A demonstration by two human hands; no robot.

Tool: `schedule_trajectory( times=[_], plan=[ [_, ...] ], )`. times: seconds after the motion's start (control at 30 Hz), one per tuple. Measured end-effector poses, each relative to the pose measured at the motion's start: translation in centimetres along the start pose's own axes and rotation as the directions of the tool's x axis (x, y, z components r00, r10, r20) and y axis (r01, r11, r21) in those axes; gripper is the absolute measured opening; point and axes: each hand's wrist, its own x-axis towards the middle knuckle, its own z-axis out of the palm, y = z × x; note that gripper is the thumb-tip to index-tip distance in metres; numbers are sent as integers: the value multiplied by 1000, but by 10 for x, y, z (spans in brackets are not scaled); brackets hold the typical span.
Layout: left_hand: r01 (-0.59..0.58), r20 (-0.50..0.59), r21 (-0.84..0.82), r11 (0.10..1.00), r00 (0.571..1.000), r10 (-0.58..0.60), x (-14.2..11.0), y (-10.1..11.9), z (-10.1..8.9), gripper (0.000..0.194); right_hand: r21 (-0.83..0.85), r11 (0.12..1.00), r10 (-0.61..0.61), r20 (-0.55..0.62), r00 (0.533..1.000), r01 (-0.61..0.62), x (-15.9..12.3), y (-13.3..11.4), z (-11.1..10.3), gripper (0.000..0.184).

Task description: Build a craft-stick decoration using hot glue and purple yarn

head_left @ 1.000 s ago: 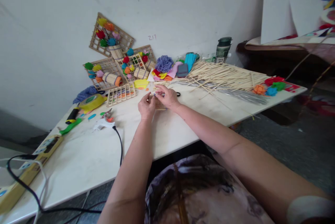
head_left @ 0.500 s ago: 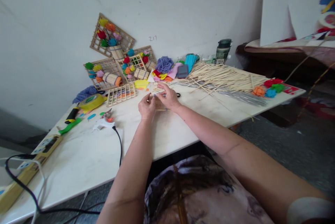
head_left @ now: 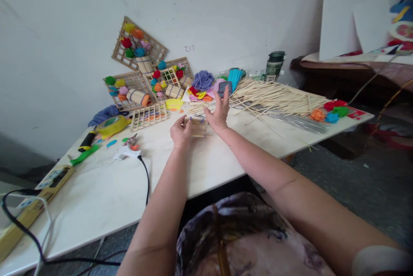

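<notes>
My left hand [head_left: 180,132] pinches the left end of a small mat of thin wooden sticks [head_left: 199,127], bound with blue-purple yarn along its edges. The mat is held low over the white table, and its sticks look blurred. At its right side, my right hand [head_left: 218,113] is raised with fingers spread and nothing visible in it. Behind that hand lie a dark phone-like slab [head_left: 225,88] and a heap of loose wooden sticks [head_left: 277,95]. Left of my left hand rests a stick lattice [head_left: 149,116].
Lattice panels with colourful felt flowers [head_left: 138,43] lean on the wall. Purple yarn [head_left: 203,80], yellow tape [head_left: 112,126], a white glue gun [head_left: 127,152] with black cord and a power strip [head_left: 37,205] lie about. A dark green cup [head_left: 275,65] stands at the back.
My right hand has let go of the stick mat and lifted to the right, its fingers spreading. More of the mat shows. My left hand keeps its hold in the same place.
</notes>
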Motion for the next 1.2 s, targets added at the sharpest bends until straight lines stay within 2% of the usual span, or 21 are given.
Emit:
schedule_trajectory(
  times=[0.1,0.23,0.3,0.57,1.2],
  plan=[
    [-6,-3,5,1000,1000,6,0,0,0,47,8,999,-46,38,998,45,-2,-5,0,45],
    [-34,-6,17,999,999,34,0,1,-1,46,58,991,-126,165,978,118,-8,-16,1,28],
    [-22,-4,23,999,1000,22,0,2,-1,47,69,990,-134,189,973,123,-10,-20,1,25],
    [-46,-7,10,999,999,46,1,0,1,46,74,989,-138,209,968,125,-12,-22,3,17],
    [-65,-23,36,997,998,66,-1,3,1,44,120,985,-141,182,973,120,-13,-23,6,15]
  ],
)
